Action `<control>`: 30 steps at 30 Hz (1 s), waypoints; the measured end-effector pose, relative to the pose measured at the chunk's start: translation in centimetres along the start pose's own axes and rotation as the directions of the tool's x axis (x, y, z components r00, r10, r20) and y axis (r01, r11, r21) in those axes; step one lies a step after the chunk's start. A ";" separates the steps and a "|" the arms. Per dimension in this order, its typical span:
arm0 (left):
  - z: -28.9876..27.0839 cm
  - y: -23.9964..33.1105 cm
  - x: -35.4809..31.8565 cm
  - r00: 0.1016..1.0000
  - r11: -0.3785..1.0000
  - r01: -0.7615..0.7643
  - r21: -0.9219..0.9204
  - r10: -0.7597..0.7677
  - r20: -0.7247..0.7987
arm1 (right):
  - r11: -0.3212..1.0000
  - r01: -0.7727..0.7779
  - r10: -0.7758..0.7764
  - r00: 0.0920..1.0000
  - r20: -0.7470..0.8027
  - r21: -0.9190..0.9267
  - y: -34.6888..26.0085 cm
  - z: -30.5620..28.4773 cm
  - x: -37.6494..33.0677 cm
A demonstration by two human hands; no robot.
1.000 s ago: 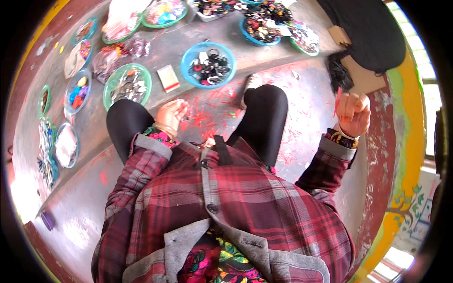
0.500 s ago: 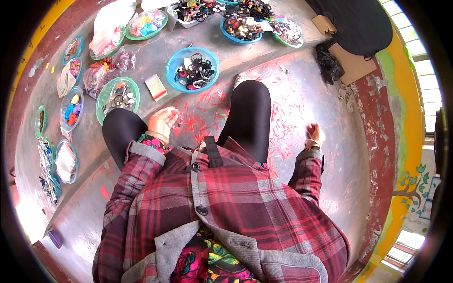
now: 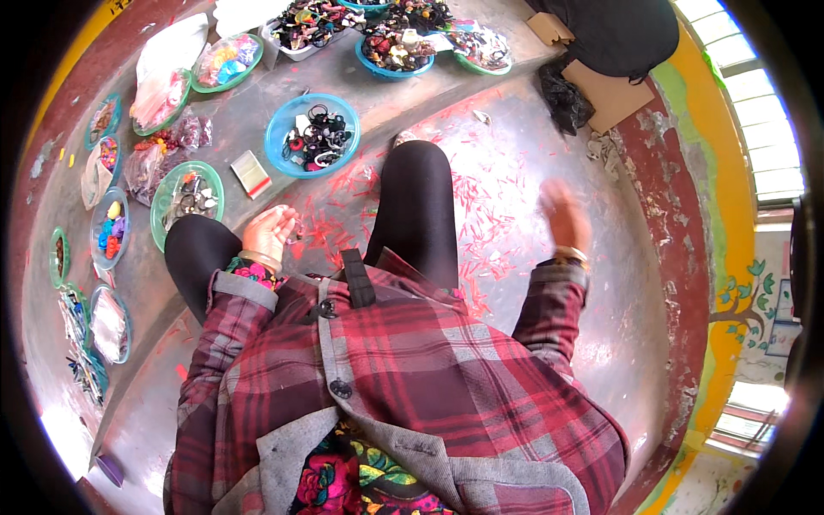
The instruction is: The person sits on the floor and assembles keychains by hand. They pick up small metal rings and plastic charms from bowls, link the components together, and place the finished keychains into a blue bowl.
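Note:
My left hand (image 3: pixel 269 231) is turned palm up beside my left knee, its fingers curled inward. Something small and dark shows by the fingertips, too small to name. On the right, away from my leg, my right hand (image 3: pixel 566 219) is raised over the floor, with its fingers smeared by motion. Just beyond the left knee stands a green basket (image 3: pixel 216 178) of small metallic-looking pieces, partly hidden by the knee. A white and red box (image 3: pixel 251 174) lies near the left hand. Farther off, a blue basket (image 3: pixel 273 148) contains black hair ties and other small items.
Red scraps (image 3: pixel 489 210) litter the floor around my right leg. More baskets line the left and far side, including a blue one (image 3: pixel 386 72) of dark trinkets. At the far right are a black bag (image 3: pixel 614 34), cardboard (image 3: pixel 611 94) and a black plastic bag (image 3: pixel 564 96).
My right hand has risen and moved forward, and is now blurred. The left hand keeps its curled, palm-up pose. The whole view has shifted, moving the baskets leftward in the picture.

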State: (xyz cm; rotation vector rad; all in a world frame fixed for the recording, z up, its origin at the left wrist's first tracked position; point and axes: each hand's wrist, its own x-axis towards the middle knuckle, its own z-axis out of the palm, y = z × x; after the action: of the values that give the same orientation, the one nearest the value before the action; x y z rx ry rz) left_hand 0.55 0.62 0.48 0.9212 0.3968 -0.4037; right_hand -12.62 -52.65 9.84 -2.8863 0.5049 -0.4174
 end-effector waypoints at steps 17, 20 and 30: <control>4.8 3.0 -3.0 0.968 0.984 0.028 -0.174 0.016 0.249 | 0.122 -0.353 -0.179 0.911 0.370 0.928 -24.5 1.0 4.6; 6.1 4.1 -4.6 0.977 0.985 -0.003 -0.172 0.039 0.209 | 0.134 -0.446 -0.511 0.734 0.447 0.885 -31.5 4.5 2.5; 5.4 4.0 -5.1 0.992 0.964 0.027 -0.265 0.008 0.128 | 0.064 -0.499 -0.448 0.759 0.472 0.864 -36.5 8.5 -1.1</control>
State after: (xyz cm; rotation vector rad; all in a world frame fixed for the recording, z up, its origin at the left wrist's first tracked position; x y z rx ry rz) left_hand -0.95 -0.80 8.66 0.6275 0.3290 -0.4045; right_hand 0.04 -17.35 9.76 -1.3087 0.0017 0.2848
